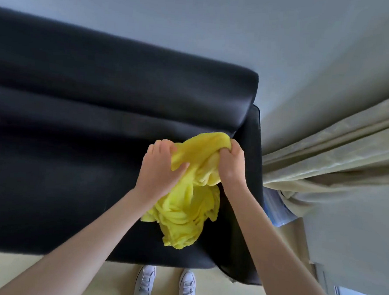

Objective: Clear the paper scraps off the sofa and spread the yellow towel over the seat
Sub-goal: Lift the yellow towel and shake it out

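Observation:
The yellow towel (185,206) is bunched up in a crumpled heap over the right end of the dark sofa seat (61,184). My left hand (160,168) grips its upper left part, fingers curled into the cloth. My right hand (231,163) grips the upper right part, close to the sofa's right armrest (250,150). The towel's lower folds hang down toward the seat's front edge. No paper scraps show on the visible seat.
The sofa's dark backrest (102,78) runs along a pale wall. Beige curtains (336,156) hang at the right, with a blue-and-clear plastic object (276,209) beneath them. My white shoes (167,282) stand on the light floor just before the sofa.

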{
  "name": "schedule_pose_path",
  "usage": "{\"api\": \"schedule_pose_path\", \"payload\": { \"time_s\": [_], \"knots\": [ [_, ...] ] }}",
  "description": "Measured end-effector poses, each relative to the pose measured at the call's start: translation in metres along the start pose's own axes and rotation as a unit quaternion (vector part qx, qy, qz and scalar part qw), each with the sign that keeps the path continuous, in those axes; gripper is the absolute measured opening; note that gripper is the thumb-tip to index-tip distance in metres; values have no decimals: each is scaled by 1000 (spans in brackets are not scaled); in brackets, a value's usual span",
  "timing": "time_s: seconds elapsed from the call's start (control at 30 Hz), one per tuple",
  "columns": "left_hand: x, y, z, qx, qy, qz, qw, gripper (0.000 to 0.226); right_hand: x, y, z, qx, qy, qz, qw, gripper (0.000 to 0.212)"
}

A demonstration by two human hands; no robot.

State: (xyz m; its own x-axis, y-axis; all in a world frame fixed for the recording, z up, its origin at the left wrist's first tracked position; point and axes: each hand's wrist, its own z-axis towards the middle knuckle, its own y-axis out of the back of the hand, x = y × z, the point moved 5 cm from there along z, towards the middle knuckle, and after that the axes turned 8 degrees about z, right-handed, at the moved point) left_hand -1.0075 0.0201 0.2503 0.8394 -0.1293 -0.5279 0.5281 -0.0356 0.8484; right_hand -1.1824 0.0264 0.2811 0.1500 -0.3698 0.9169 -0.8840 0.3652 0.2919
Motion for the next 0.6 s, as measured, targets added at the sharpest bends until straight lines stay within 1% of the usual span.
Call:
{"api": "schedule_pose_path", "payload": {
  "time_s": [0.07,0.17,0.2,0.23,0.3,0.4,0.43,0.47,0.53,0.6],
  "knots": [
    [-26,25,-4,22,-19,-23,999,40,44,7,-3,11,-23,45,999,16],
    [-65,62,-9,62,-34,-62,996,54,115,23,-14,12,-57,97,994,21],
    [-75,73,-10,58,-40,-75,995,59,134,28,-19,16,-66,114,991,22],
    [-89,90,-9,41,-47,-83,995,63,159,34,-26,21,-70,141,987,21],
    [-108,117,-7,-9,-59,-83,995,72,194,44,-39,42,-80,191,977,13],
    [-129,158,6,-94,-55,-84,991,84,245,65,-56,81,-78,232,966,13],
    [-135,172,12,-110,-56,-88,988,82,264,73,-62,97,-68,243,963,14],
    [-145,192,19,-127,-68,-87,986,75,288,83,-69,118,-45,250,960,18],
    [-165,232,32,-135,-106,-63,983,55,337,106,-84,152,29,248,956,33],
    [-178,263,43,-149,-140,-38,978,41,371,124,-92,147,90,218,961,41]
  ]
}}
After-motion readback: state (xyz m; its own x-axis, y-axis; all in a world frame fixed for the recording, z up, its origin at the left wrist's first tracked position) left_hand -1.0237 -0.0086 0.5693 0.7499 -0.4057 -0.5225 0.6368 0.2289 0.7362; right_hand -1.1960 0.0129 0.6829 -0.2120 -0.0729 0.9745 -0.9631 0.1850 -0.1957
